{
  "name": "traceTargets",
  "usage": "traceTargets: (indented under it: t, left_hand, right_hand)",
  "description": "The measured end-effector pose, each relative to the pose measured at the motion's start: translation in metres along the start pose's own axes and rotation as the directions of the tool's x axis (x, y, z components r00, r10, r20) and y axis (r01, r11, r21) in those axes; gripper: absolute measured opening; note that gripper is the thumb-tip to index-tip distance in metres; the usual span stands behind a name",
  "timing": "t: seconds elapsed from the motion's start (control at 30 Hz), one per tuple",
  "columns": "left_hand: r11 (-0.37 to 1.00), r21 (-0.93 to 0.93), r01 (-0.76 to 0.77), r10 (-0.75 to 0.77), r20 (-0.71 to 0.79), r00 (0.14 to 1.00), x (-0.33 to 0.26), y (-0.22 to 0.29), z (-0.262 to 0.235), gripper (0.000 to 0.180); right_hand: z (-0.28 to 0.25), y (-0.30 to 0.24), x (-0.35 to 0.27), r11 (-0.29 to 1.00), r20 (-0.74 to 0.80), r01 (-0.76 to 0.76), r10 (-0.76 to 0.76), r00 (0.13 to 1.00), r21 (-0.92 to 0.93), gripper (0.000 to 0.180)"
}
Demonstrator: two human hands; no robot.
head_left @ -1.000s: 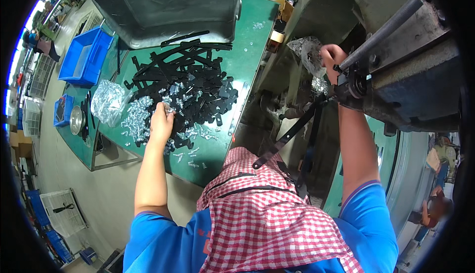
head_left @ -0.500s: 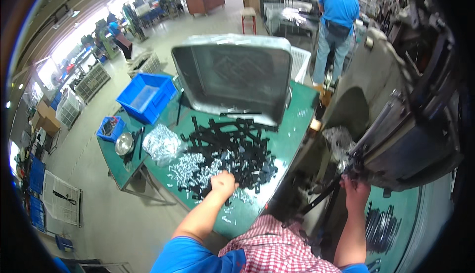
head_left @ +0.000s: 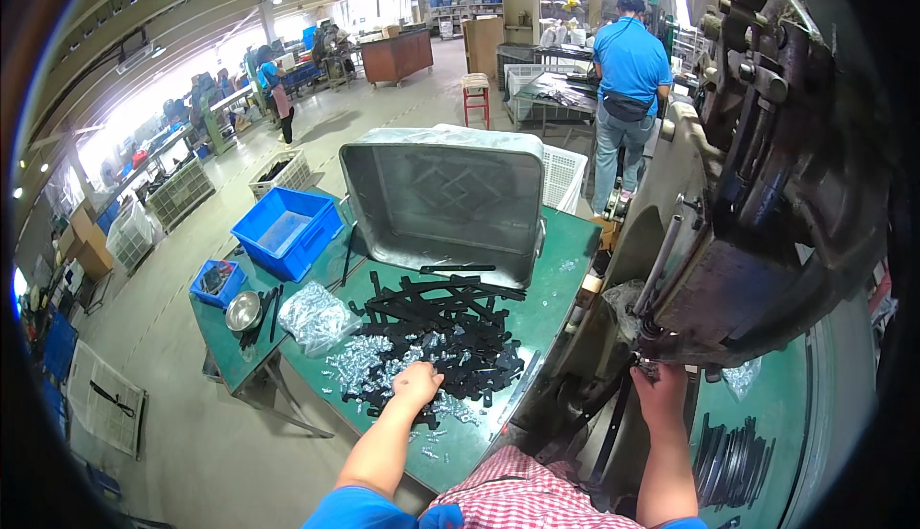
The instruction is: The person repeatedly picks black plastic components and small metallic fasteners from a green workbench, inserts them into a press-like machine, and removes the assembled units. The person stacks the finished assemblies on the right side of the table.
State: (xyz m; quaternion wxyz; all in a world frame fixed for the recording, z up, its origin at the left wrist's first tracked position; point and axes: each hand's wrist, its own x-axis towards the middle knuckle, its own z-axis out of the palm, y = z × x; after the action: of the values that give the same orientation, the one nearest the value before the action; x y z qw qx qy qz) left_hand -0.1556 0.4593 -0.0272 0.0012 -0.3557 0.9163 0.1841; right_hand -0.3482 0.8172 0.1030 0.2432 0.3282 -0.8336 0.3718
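My left hand (head_left: 414,383) rests palm down on a pile of flat black strips (head_left: 443,330) and small silvery parts (head_left: 362,356) spread over the green table (head_left: 551,275). Whether its fingers grip a piece is hidden. My right hand (head_left: 659,390) is raised under the head of a large grey press machine (head_left: 767,194), fingers closed around a small part at the tool. A long black strip (head_left: 610,428) hangs down just left of that hand.
A tilted grey metal tray (head_left: 443,198) stands at the back of the table. A clear bag of parts (head_left: 314,316), a metal bowl (head_left: 242,311) and blue bins (head_left: 286,230) lie to the left. A person in a blue shirt (head_left: 628,79) stands beyond. More black strips (head_left: 730,448) lie at the right.
The view has tilted up, showing the workshop floor and ceiling. My left hand stays on the black pile. My right hand stays up at the press tool.
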Motion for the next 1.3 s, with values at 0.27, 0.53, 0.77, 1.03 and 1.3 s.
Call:
traceTargets:
  t: [0.27, 0.53, 0.77, 1.03, 1.3]
  left_hand:
    - [0.580, -0.567, -0.585, 0.716, 0.012, 0.698, -0.086, 0.135, -0.076, 0.022]
    - [0.394, -0.352, -0.849, 0.883, -0.114, 0.456, -0.120, 0.191, -0.057, 0.023]
    - [0.430, -0.458, -0.778, 0.857, -0.064, 0.512, -0.123, 0.203, -0.066, 0.028]
    - [0.313, -0.950, 0.016, 0.661, 0.230, 0.714, -0.119, 0.181, -0.069, 0.049]
    - [-0.127, -0.927, 0.353, 0.581, 0.219, 0.784, -0.111, 0.170, -0.049, 0.031]
  right_hand:
    - [-0.041, -0.085, -0.040, 0.659, 0.543, -0.556, 0.256, 0.799, 0.507, 0.029]
    - [-0.047, -0.090, -0.052, 0.788, 0.626, -0.496, 0.187, 0.757, 0.364, 0.018]
    - [-0.052, -0.079, -0.070, 0.581, 0.652, -0.668, 0.287, 0.702, 0.465, 0.019]
    - [-0.056, -0.030, -0.040, 0.510, 0.371, -0.637, 0.531, 0.762, 0.578, 0.041]
    - [-0.023, 0.006, -0.009, 0.455, 0.482, -0.659, 0.453, 0.750, 0.598, 0.015]
